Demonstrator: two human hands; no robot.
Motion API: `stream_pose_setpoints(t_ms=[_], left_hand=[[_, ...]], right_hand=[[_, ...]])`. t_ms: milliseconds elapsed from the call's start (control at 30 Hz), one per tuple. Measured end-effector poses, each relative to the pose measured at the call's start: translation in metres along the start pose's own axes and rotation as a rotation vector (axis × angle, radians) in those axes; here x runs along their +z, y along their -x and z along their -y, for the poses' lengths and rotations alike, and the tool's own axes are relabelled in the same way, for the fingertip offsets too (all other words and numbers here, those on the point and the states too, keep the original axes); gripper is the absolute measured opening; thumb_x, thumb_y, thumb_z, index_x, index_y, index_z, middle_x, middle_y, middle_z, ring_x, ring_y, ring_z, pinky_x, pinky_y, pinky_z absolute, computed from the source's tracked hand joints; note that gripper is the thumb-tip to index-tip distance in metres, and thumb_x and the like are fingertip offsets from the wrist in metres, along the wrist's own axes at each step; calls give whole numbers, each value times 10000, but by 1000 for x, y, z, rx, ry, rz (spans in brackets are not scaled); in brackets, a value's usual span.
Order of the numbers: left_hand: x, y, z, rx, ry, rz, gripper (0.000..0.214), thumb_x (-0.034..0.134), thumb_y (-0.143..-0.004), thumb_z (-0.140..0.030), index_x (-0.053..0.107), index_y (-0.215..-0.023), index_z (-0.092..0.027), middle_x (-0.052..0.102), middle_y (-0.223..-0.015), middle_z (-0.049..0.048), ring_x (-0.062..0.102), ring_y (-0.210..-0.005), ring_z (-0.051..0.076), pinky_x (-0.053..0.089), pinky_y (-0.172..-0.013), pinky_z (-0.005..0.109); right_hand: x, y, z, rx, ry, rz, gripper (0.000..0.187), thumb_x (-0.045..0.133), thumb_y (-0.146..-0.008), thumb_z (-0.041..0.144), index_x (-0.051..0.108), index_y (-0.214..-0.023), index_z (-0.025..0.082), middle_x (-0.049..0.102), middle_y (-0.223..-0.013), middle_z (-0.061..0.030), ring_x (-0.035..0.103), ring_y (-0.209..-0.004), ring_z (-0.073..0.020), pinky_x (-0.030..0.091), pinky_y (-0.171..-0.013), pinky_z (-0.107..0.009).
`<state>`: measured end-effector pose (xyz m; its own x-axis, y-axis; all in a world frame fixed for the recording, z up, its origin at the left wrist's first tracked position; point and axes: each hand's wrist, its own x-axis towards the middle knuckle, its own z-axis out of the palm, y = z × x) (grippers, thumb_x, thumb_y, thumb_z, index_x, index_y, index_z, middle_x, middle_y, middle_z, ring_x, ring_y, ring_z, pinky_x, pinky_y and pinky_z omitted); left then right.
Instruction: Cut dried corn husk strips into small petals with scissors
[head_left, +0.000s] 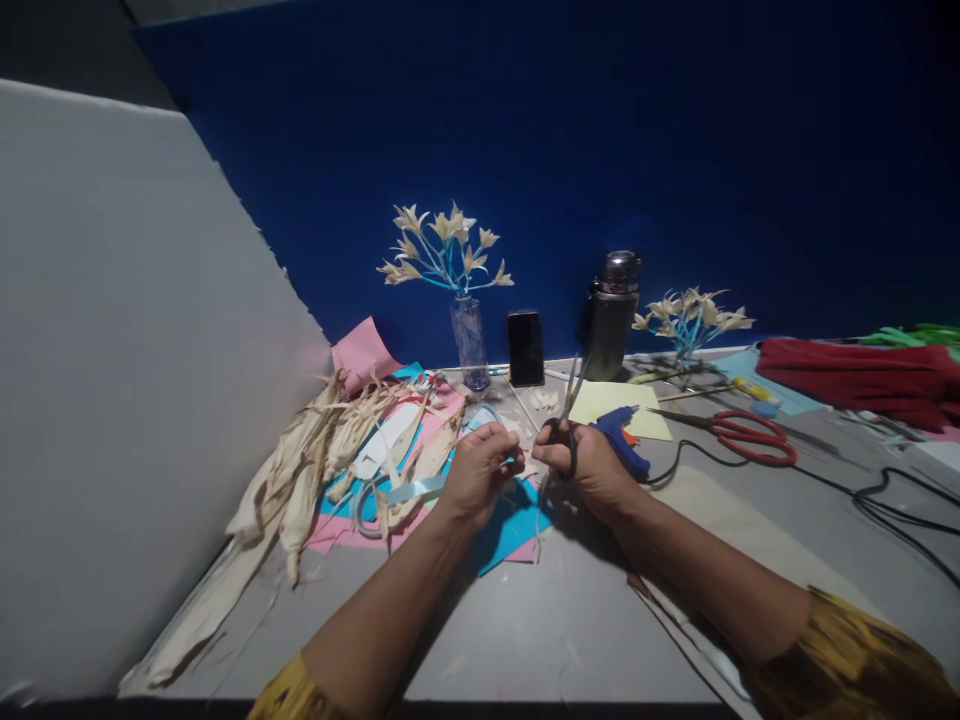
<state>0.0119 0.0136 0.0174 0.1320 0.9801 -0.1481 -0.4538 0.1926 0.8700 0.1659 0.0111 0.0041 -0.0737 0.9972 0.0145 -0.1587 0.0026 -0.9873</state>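
My right hand (589, 468) has black-handled scissors (571, 400) in its grip, with the blades pointing up and away from me. Its thumb and a fingertip reach toward my left hand (484, 470), whose fingers are pinched together. Whatever lies between those left fingers is too small to make out. Below both hands are sheets of blue paper (517, 525) and pink paper. Just beyond the right hand rests a blue glue gun (622, 440), beside a pale yellow sheet (651, 412).
Dried corn husks (304, 480) and a roll of tape (367, 508) lie left. Behind stand a glass vase (469, 345) of husk flowers, a phone (526, 348) and a flask (613, 320). Red-handled scissors (754, 438), a black cord (862, 495) and red cloth (855, 375) lie right.
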Motion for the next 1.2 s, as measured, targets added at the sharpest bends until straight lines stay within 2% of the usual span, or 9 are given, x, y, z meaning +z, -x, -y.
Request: stream_pose_setpoints(t_ms=[167, 367, 633, 800, 933, 1067, 1200], left_hand=[[1, 1, -1, -29, -9, -36, 298, 824, -572, -248, 541, -616, -162, 549, -593, -26, 524, -558, 81, 435, -585, 209], [7, 6, 5, -65, -20, 19, 290, 824, -581, -262, 559, -621, -152, 553, -614, -20, 529, -576, 82, 450, -593, 209], [2, 0, -2, 65, 97, -80, 250, 792, -619, -258, 563, -665, -167, 557, -612, -20, 538, -610, 102, 494, -647, 242], [6, 6, 0, -1, 87, -2, 296, 824, -615, -252, 543, -658, -165, 549, -618, -30, 525, -593, 85, 478, -637, 222], [10, 10, 4, -38, 53, 11, 308, 826, -604, -252, 534, -628, -160, 539, -609, -31, 517, -568, 79, 463, -616, 218], [4, 9, -3, -55, 51, 60, 241, 784, -642, -322, 613, -698, -162, 588, -648, 3, 560, -620, 120, 482, -630, 255], [-4, 5, -13, -79, -64, 182, 220, 766, -657, -339, 666, -732, -157, 591, -650, 24, 577, -639, 145, 473, -618, 268]], right_hand=[[0, 0, 0, -35, 10, 10, 335, 805, -631, 353, 642, -853, 164, 541, -660, 38, 442, -618, -128, 337, -615, -276], [4, 4, 6, -46, -12, 9, 306, 787, -608, 331, 609, -804, 177, 530, -630, 46, 457, -586, -131, 339, -598, -278], [-1, 0, -1, -56, -82, 7, 291, 785, -630, 308, 604, -815, 174, 524, -660, 41, 419, -582, -119, 315, -583, -273], [0, 1, -1, -77, -50, 36, 344, 806, -664, 370, 622, -877, 171, 531, -652, 43, 433, -589, -123, 325, -590, -274], [-1, 1, -1, -86, -23, 35, 301, 797, -656, 346, 631, -830, 166, 535, -636, 40, 435, -580, -123, 328, -585, -275], [-4, -1, -3, -48, -79, 88, 274, 785, -647, 328, 638, -812, 166, 532, -628, 41, 437, -579, -123, 319, -577, -269], [-6, -2, 0, -35, -16, 147, 261, 796, -621, 302, 642, -785, 169, 536, -621, 38, 443, -578, -125, 324, -575, -267]])
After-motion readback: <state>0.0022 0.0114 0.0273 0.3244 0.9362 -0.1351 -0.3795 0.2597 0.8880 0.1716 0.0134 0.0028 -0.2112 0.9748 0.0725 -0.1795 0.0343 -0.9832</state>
